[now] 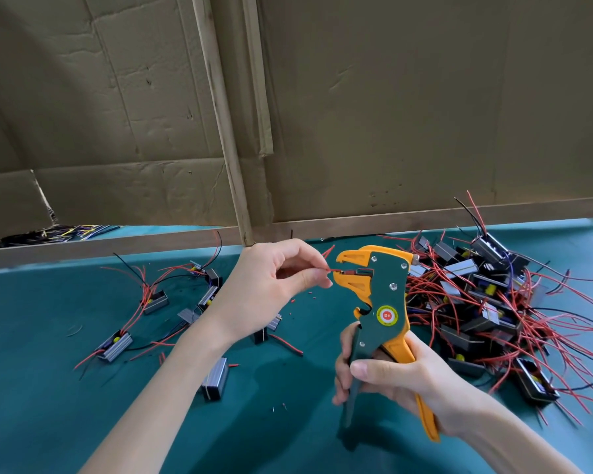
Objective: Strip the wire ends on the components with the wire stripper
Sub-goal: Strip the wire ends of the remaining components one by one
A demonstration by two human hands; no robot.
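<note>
My right hand (387, 374) grips the handles of an orange and green wire stripper (382, 302), held upright above the table with its jaws pointing left. My left hand (271, 285) pinches a thin red wire (330, 269) between thumb and fingers, and the wire's end sits inside the stripper's jaws. The component that this wire belongs to hangs below my left hand, mostly hidden behind it. A large tangled heap of black components with red wires (486, 302) lies to the right of the stripper.
Several grey and black components with red and black wires (151, 299) lie spread on the teal table (48, 405) at the left. One ribbed component (216, 378) lies under my left forearm. Cardboard walls (391, 114) and a wooden rail close off the back.
</note>
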